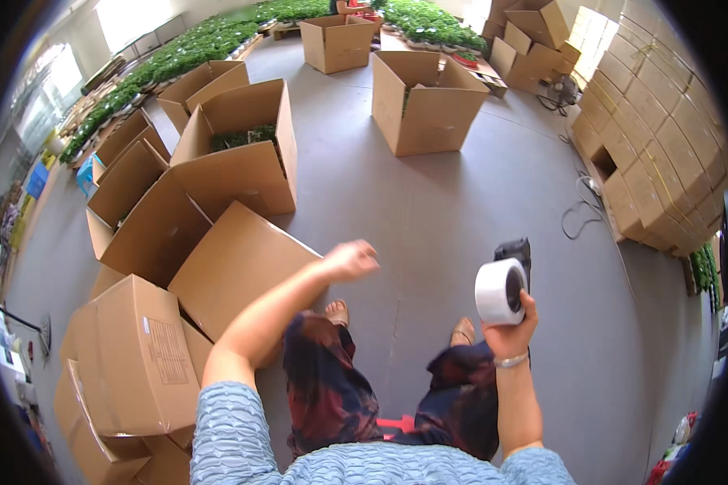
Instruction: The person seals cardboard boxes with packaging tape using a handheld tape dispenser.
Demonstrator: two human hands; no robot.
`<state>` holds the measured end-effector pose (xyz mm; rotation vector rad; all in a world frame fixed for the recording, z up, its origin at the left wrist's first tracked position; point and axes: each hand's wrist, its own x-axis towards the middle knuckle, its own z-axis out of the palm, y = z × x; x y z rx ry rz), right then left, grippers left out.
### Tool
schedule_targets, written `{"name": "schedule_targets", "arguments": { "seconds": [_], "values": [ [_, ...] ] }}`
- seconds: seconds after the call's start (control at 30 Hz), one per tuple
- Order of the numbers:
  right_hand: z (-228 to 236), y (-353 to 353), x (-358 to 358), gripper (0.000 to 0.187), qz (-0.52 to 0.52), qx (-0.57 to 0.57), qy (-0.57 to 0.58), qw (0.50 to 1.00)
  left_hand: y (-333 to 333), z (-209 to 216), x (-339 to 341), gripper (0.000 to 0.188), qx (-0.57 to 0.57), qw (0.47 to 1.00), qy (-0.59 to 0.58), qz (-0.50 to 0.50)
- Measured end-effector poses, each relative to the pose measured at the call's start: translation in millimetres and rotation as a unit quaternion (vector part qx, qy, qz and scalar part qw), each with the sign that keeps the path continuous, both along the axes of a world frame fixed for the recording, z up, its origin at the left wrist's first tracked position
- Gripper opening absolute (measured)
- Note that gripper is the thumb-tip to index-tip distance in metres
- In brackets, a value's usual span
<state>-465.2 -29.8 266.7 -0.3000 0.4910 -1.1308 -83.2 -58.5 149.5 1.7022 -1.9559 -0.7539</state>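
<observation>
My right hand (510,333) grips a tape dispenser, held up in front of my right knee. A wide roll of whitish packing tape (493,293) faces me, and the black dispenser head (513,250) sticks out beyond it. My left hand (351,261) is in the air over the floor, slightly blurred, its fingers curled in and nothing visible in them. Closest to it is a closed cardboard box (239,271), lying to its left with its flat top toward me. Behind that stands an open carton (243,174) with green plants inside.
More open cartons (150,226) crowd the left, with a closed carton (129,356) nearer me. Two open cartons (429,117) stand farther ahead. Potted green plants (210,44) line the back, where another person (349,8) sits. Stacked boxes (647,137) and a loose cable (582,212) are on the right.
</observation>
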Motion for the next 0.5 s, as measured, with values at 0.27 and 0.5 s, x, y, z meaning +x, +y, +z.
{"name": "schedule_targets", "arguments": {
  "seconds": [0.27, 0.5],
  "values": [
    [-31, -42, 29, 0.04, 0.008, 0.145, 0.058, 0.988, -142, 14, 289, 0.116, -0.003, 0.826, -0.044, 0.562],
    [-26, -67, 14, 0.039, -0.04, 0.216, 0.06, 0.974, -236, -5, 326, 0.056, -0.016, 0.766, -0.289, 0.574]
  ]
}}
